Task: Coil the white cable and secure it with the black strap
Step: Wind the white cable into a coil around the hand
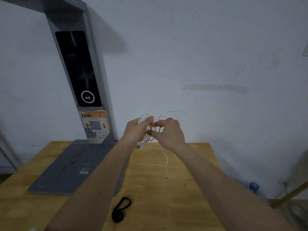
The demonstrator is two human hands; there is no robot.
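black strap (121, 209) lies looped on the wooden counter (183, 189) nearest the viewer, apart from both forearms. farther out and raised above the counter, the left hand (137, 130) grips a bundle of white cable (150, 130) loops while the right hand (168, 132) pinches a strand beside it, a loose end dangling. a grey scanner stand (80, 84) rises at the far left against the wall (216, 64).

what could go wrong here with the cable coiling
1. The white cable is held in mid-air as a loose bundle by the left hand; stray loops stick out near the right hand, so it may tangle or spring apart.
2. A free tail dangles toward the wooden table and may snag.
3. The black strap lies on the table near the front edge; reaching for it frees one hand, so loops may slip.
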